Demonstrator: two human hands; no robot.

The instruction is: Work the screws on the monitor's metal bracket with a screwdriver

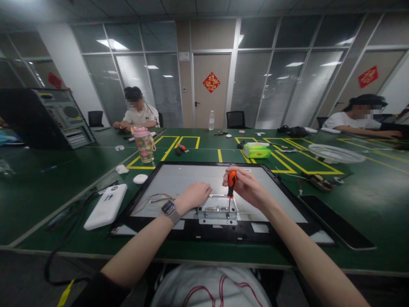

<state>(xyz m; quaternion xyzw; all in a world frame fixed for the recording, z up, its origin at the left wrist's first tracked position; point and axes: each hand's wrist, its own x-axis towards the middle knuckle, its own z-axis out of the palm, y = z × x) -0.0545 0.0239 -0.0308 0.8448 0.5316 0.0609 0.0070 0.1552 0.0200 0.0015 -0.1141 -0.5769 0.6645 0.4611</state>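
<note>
My right hand (244, 183) is closed around the handle of an orange and black screwdriver (231, 184). The screwdriver stands almost upright, its tip down at the right end of a silver metal bracket (217, 215). At the bracket's left end, my left hand (194, 197) lies low with curled fingers gripping it; the thumb is hidden. Under both hands is a flat display panel (166, 181) with a grey back and a black frame, lying on the table. Thin loose wires (151, 199) run across its left part, close to my watch.
On the green table (191, 253), a white power bank (107, 207) and pink-lidded bottle (143, 145) stand left; a black phone (335, 221) lies right. Beyond are a green packet (256, 150), a fan grille (335, 152) and a computer case (47, 117). Two other people sit across.
</note>
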